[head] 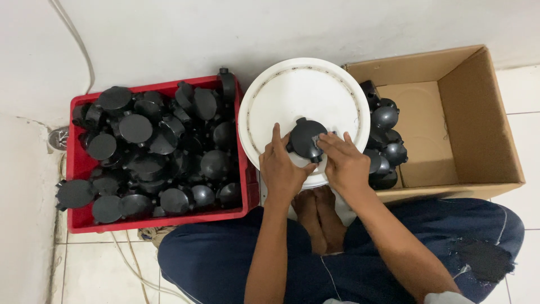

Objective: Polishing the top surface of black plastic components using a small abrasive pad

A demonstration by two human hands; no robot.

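We are working on a black round box (306, 139) that is resting on the white lid (281, 95), near the lid's front edge. Our left hand (281, 169) is lying against the box's left side, fingers fairly straight and spread narrowly along its rim. Our right hand (344, 163) is curling over the box's right side, fingertips pressing on a small grey spot there; it looks like a pinch or a press, but we cannot tell which.

The box is looking like hard moulded plastic, so we are judging it light, stiff and not fragile, with a smooth domed top that could be slippery. The short stubs jutting from its rim are looking like the surest places to grip, or the rim itself between thumb and fingers.

To the lid's left, a red crate (79, 169) is holding a heap of the same black boxes. To the lid's right, a carton (478, 112) is holding a smaller pile against its near wall.

Much is staying hidden: whatever is under the lid, the box's underside, the small part under our right fingertips, and the lower layers of both piles. Our crossed legs are covering the floor in front of the lid.
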